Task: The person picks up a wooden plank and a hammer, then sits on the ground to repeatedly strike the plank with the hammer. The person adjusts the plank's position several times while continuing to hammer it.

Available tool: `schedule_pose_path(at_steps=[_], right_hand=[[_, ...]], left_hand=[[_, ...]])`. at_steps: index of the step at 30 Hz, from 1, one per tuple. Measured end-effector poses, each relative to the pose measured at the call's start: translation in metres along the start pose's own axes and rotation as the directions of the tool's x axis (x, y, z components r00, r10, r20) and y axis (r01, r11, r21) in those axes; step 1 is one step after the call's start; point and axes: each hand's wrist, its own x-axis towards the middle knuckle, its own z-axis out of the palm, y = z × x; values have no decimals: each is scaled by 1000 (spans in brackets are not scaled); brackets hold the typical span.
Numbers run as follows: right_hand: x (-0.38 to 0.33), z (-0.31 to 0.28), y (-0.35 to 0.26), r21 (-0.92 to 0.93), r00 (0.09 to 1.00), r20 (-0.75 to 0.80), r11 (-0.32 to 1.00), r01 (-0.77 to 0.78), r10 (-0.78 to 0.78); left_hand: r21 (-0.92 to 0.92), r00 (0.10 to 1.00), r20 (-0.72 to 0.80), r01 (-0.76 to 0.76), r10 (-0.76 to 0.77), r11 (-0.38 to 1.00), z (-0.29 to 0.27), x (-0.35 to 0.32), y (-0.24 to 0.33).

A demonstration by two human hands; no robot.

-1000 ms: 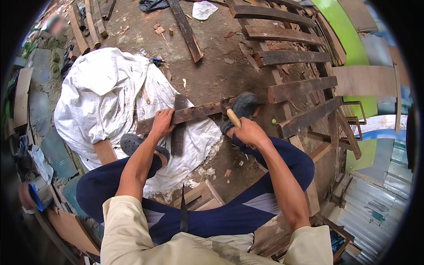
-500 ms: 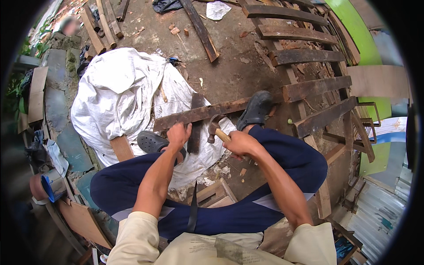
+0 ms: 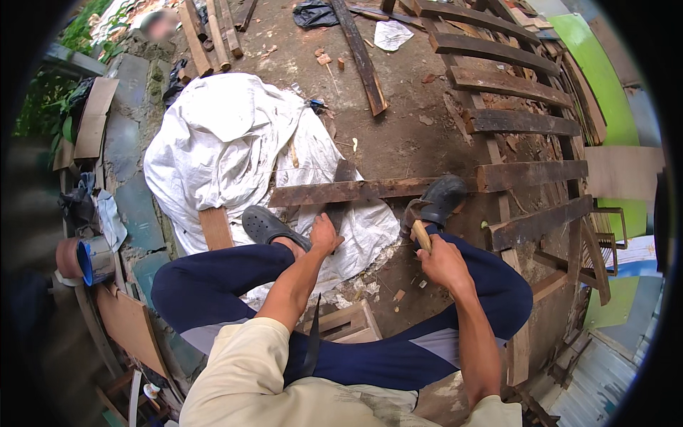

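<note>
A long dark wooden plank [image 3: 370,189] lies across in front of me, crossing a short dark board [image 3: 346,171] that points away from me. My left hand [image 3: 325,235] is closed around the near end of that short board, just below the crossing. In my right hand [image 3: 442,262] is a hammer [image 3: 422,236], gripped by its wooden handle. The hammer's metal head is beside my right shoe [image 3: 444,199], off to the right of the crossing. My left shoe [image 3: 270,226] rests on a white sheet [image 3: 213,135], which also lies under the short board.
A slatted wooden frame [image 3: 530,174] of dark boards stretches along the right. Another dark plank [image 3: 361,60] and loose timber [image 3: 206,39] lie farther off. A small wooden frame [image 3: 348,324] sits between my legs. At the left edge are a block wall [image 3: 131,160] and a blue-lined bucket [image 3: 98,260].
My left hand has moved from the long plank's left end down onto the short board. My right hand has carried the hammer rightward, away from the crossing. The whole view has shifted.
</note>
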Motion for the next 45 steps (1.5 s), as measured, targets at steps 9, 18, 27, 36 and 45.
schedule_pose_path(at_steps=[9, 18, 27, 36, 45], right_hand=[[3, 7, -3, 11, 986, 8, 986, 168, -168], [-5, 1, -19, -130, 973, -28, 966, 224, -230], [-20, -14, -19, -95, 977, -21, 973, 211, -214], [-17, -23, -24, -64, 971, -163, 984, 167, -176], [-8, -27, -47, -130, 962, -136, 966, 221, -238]], left_hand=[[-65, 993, 113, -24, 31, 998, -66, -11, -4], [-14, 969, 245, -35, 38, 999, -149, -38, 22], [7, 888, 459, 3, -6, 1000, -216, -119, 42], [-63, 959, 182, -208, 216, 976, -231, -76, 69], [-252, 973, -171, -196, 155, 948, -197, 25, 74]])
